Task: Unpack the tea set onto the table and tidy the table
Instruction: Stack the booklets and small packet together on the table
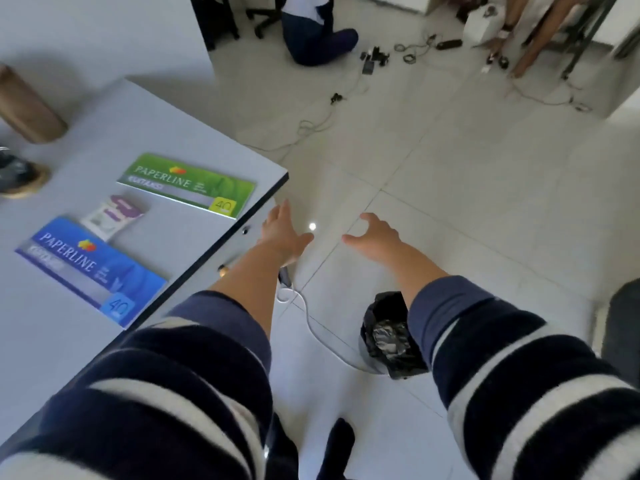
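Observation:
The white table [104,133] fills the left of the view. On it lie a green Paperline pad [187,183], a blue Paperline pad [91,270] and a small white and purple packet [112,216] between them. My left hand [282,233] and my right hand [372,235] are both stretched out over the tiled floor, just past the table's right corner. Their fingers are spread and they hold nothing. No tea set piece shows clearly; a brown box [29,105] and a dark object on a woven mat [19,178] sit at the far left edge.
A bin lined with a black bag [391,337] stands on the floor below my right forearm. A white cable [311,323] runs past it. Farther off, a person sits on the floor [315,32] among cables and chargers [375,57]. Chair legs stand at the top right.

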Motion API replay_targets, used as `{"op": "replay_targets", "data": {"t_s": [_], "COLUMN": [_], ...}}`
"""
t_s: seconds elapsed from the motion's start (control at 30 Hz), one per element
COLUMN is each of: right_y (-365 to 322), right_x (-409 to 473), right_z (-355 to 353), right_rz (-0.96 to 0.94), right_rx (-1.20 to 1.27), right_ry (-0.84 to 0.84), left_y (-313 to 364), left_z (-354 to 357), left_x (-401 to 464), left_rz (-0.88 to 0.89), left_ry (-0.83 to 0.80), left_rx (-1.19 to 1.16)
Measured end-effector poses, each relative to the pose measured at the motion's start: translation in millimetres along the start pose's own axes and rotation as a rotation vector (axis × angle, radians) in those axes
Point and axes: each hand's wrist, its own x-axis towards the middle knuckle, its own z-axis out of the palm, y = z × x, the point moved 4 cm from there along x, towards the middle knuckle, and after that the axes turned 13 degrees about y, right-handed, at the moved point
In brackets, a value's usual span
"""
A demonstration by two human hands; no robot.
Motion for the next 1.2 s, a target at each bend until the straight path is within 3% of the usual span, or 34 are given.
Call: {"op": "replay_targets", "data": {"t_s": [0.37, 0.57, 0.7, 0.93, 1.07, 1.2], "right_y": [-225.3, -313.3, -344.3, -368.1, -372.0, -379.1], "right_x": [-25.7, -46.8, -54.7, -52.2, -30.9, -21.6], "right_z": [106.1, 187.0, 234.2, 273.3, 275.6, 265.4], "right_rz": [-0.447, -0.569, -0.659, -0.583, -0.373, -0.476], "right_rx": [-0.138, -0.09, -0.221, -0.276, -0.136, -0.211], "right_ry": [-0.125, -0.183, -0.085, 0.085, -0.011, -0.122], "left_y": [-180.2, -279.0, -319.6, -338.0, -336.5, -339.2], "left_z": [-175.4, -206.2, -207.7, -215.8, -214.0, -217.4], "left_x": [27.6, 32.9, 33.2, 53.0, 60.4, 62.2], "left_rz": [-0.326, -0.597, -0.833, -0.924, -1.027, -1.036], "left_ry": [0.344, 0.38, 0.422, 0.497, 0.484, 0.435], "left_rx": [0.025, 0.031, -0.024, -0.097, -0.141, -0.116]}}
